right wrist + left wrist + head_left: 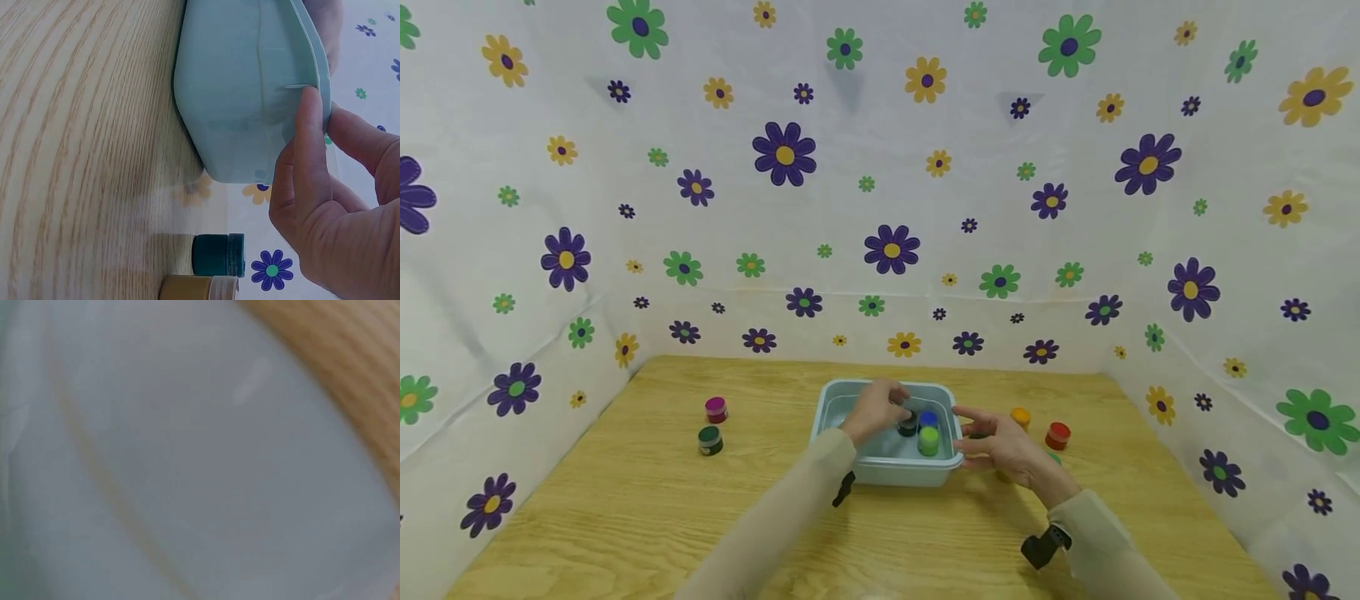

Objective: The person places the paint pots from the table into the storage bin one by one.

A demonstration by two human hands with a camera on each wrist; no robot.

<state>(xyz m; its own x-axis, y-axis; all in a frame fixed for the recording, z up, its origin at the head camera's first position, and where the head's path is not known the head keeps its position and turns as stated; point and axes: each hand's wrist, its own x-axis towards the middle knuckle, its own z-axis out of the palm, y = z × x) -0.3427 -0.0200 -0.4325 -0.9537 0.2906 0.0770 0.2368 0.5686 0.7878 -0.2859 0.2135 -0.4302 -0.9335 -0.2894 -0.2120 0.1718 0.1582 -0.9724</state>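
Note:
A pale blue plastic tub [902,473] stands on the wooden table, its outer wall [219,456] filling the left wrist view in a blur. My left hand [876,408] reaches inside and holds a black paint jar [907,423] by its top. Beside that jar are a blue jar [928,419] and a light green jar [928,442]. On the tub's right side, my right hand [1009,450] pinches the rim between thumb and fingers, seen closely in the right wrist view, where the tub's end wall [244,119] shows.
Right of the tub are an orange jar [1020,417], a red jar [1057,435], a partly hidden green jar [1055,457], a dark teal jar [212,255] and an ochre jar [187,289]. A magenta jar [717,409] and a dark green jar [710,440] stand left.

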